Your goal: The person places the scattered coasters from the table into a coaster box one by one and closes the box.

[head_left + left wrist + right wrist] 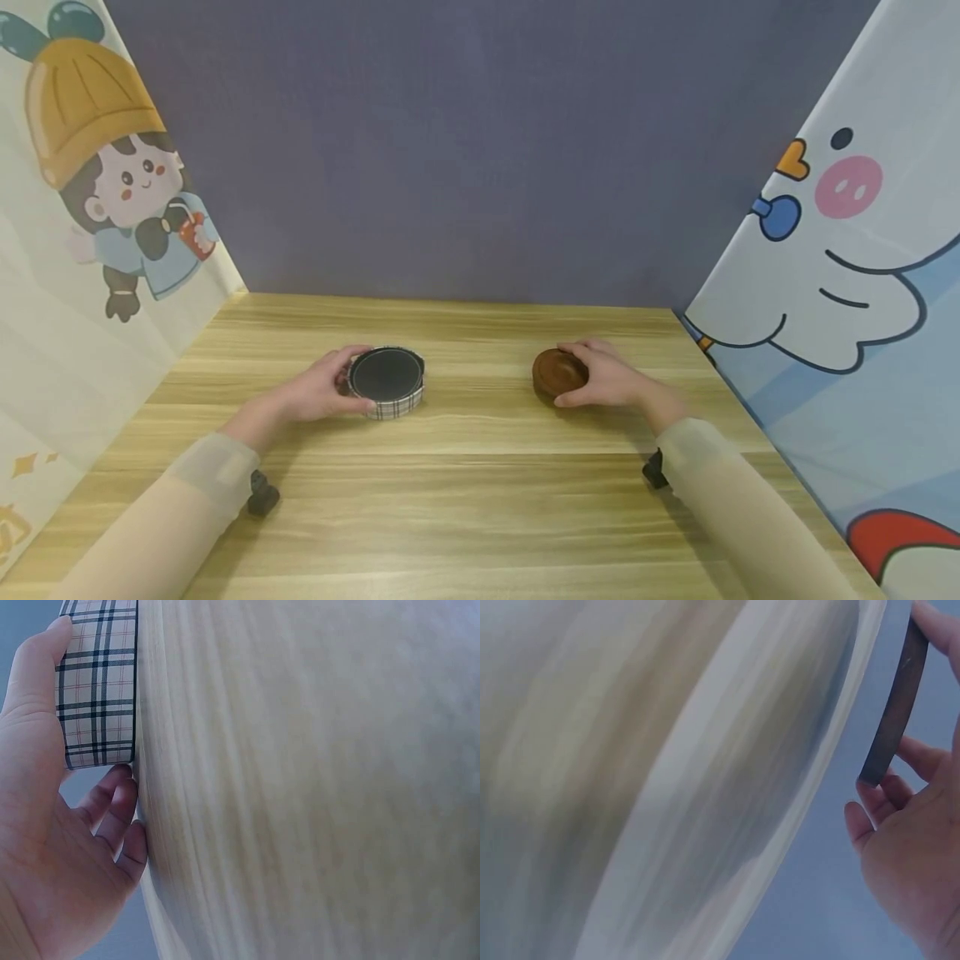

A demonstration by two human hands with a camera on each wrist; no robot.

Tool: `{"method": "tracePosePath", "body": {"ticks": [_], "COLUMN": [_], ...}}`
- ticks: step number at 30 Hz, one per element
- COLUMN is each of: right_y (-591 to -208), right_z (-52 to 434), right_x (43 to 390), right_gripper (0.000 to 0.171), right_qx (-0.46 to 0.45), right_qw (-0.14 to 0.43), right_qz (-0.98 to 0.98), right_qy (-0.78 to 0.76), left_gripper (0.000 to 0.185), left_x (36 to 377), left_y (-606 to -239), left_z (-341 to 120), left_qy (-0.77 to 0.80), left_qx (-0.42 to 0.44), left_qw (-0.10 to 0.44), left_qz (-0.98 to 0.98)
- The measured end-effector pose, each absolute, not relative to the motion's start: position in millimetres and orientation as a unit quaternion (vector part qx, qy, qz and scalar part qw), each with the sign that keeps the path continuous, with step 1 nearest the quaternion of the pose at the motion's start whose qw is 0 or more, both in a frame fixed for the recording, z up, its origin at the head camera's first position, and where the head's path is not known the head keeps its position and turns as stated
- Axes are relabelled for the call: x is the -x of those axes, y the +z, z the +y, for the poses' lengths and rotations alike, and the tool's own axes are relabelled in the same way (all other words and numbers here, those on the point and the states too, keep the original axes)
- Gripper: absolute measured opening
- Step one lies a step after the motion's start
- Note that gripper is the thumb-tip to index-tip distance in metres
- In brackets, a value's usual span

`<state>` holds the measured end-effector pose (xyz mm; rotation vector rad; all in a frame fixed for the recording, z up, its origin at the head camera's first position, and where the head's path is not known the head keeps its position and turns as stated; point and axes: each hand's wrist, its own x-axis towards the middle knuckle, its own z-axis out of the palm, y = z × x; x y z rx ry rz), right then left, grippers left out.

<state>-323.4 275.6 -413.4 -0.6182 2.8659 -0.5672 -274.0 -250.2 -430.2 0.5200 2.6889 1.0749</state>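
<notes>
On the left half of the table stands a low round box (386,375) with a flat black top and a plaid side of black, cream and red lines. My left hand (324,390) holds it from the left, thumb at the near side and fingers round the back. In the left wrist view the plaid side (97,690) lies along the tabletop. To the right, my right hand (613,379) grips a round brown wooden disc (555,372) by its rim. The right wrist view shows the disc's thin edge (898,705) raised off the table between thumb and fingers.
The wood-grain table (465,500) meets a grey-blue back panel (465,150). Side panels with cartoon prints stand at left (45,358) and right (900,350). Each wrist carries a small black device, seen below the left cuff (262,493) and the right cuff (655,471).
</notes>
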Motion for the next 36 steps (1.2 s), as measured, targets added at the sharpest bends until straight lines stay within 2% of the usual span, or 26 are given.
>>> {"method": "tracePosePath", "body": {"ticks": [10, 36], "right_y": [-414.4, -399.9], "right_z": [238.4, 139.6], "right_x": [323.5, 322.0], "right_gripper": [0.117, 0.115], "right_qx": [0.251, 0.317], "right_qw": [0.062, 0.068], "right_qz": [0.946, 0.921], "right_qy": [-0.193, -0.216], "left_gripper": [0.107, 0.107], "left_x": [274.5, 277.8], "left_y": [-432.6, -437.2], "left_z": [-252.4, -254.1], "left_qy": [0.369, 0.372], "left_qx": [-0.176, -0.180], "left_qw": [0.104, 0.100], "left_qz": [0.906, 0.905]}}
